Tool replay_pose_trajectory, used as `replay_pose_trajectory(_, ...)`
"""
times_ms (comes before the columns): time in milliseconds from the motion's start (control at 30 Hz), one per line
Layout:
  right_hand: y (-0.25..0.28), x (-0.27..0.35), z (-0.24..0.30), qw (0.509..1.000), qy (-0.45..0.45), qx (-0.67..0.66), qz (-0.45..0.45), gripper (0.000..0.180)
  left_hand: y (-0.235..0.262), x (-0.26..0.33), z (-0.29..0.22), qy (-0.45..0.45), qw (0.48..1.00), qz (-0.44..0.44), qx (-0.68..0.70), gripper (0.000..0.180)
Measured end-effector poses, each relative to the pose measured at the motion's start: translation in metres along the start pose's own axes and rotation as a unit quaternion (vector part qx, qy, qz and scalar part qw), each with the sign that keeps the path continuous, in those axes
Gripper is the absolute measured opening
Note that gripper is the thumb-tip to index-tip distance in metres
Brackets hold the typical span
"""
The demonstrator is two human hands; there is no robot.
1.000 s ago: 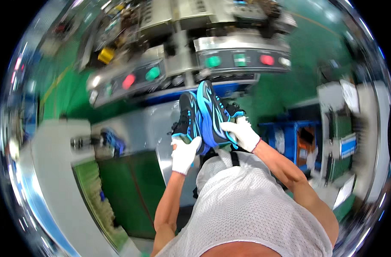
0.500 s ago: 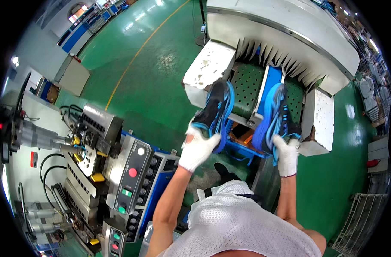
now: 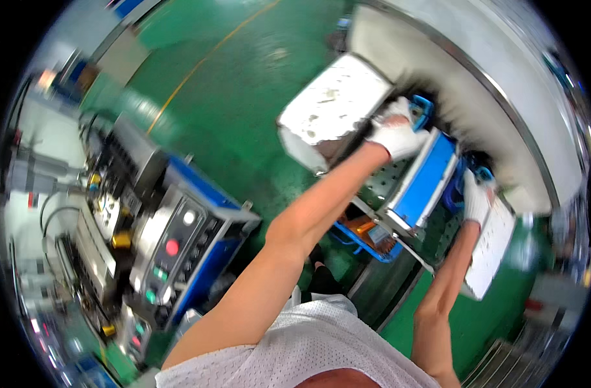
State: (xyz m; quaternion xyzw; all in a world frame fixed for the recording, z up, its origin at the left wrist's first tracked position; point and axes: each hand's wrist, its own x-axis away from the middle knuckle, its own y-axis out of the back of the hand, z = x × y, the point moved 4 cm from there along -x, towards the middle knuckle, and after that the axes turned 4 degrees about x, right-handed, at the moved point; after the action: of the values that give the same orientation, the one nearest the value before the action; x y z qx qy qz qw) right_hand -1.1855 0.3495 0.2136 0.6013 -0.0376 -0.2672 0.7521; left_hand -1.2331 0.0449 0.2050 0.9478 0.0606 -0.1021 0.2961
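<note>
Both hands wear white gloves and reach into the mouth of a large pale machine. My left hand is closed on the heel end of a black and blue sports shoe, over the left perforated green belt. Across a blue divider, my right hand grips the other shoe, over the right belt. The fronts of both shoes meet the dark fringed curtain, and gloves hide much of them. Motion blurs the hands and fringe.
White side covers with chipped paint flank the opening, one at left, one at right. Below the belts sits a blue crate with orange things inside. A machine with a button panel stands at left. A wire rack is at lower right.
Both hands have carried the shoes forward and right, from the belts' front end to the fringed curtain. My view has turned and shifted, and the left arm is stretched farther out.
</note>
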Motion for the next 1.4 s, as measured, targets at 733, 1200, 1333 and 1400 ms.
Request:
replay_pose_trajectory(733, -0.151, 0.671, 0.282, 0.463, 0.637, -0.026, 0.616, 0.060, 0.181, 1.192, 0.075, 0.759, 0.289, -0.574, -0.102, 0.031)
replay_pose_trajectory(1200, -0.071, 0.729, 0.260, 0.539, 0.597, 0.320, 0.501, 0.056, 0.336, 1.626, 0.074, 0.847, 0.224, -0.464, -0.130, 0.051)
replay_pose_trajectory(1333, -0.024, 0.743, 0.264, 0.505, 0.664, 0.343, 0.432, 0.046, 0.337, 1.665, 0.084, 0.825, 0.250, -0.486, -0.146, 0.070)
replay_pose_trajectory(1400, -0.018, 0.753, 0.269, 0.522, 0.627, 0.385, 0.432, 0.052, 0.313, 1.681, 0.087, 0.803, 0.232, -0.523, -0.166, 0.075)
